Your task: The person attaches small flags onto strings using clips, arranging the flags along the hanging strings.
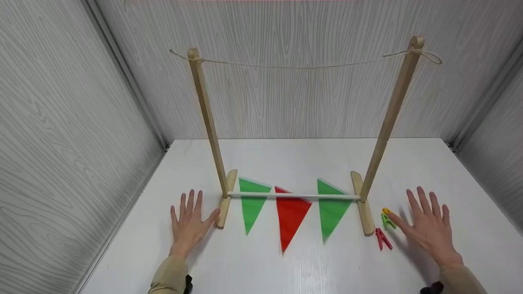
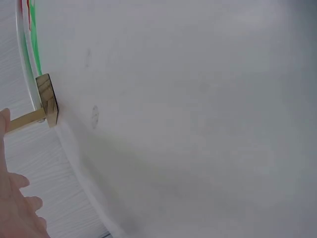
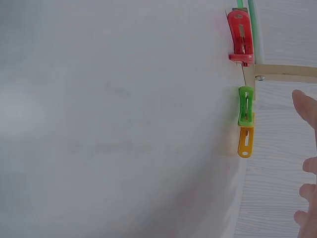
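Note:
My left hand (image 1: 189, 228) is spread with straight fingers beside the left foot of a wooden stand (image 1: 224, 208); it holds nothing. On the other side my right hand (image 1: 431, 232), also spread, hovers by several small clothespins. A red clothespin (image 1: 383, 239) lies nearest the stand's right foot, with a green clothespin (image 1: 388, 221) and a yellow clothespin (image 1: 385, 210) just behind it. Between the feet lie a left green pennant (image 1: 250, 208), a red pennant (image 1: 291, 218) and a right green pennant (image 1: 331, 214), their upper parts under the stand's white rod (image 1: 294, 196).
Two tall wooden posts rise from the feet, the left post (image 1: 208, 118) and the right post (image 1: 390, 118). A thin string (image 1: 302, 67) sags between their tops, tied at both ends. Pale wood-grain panels (image 1: 302, 106) enclose the white table (image 1: 261, 157) at the back and sides.

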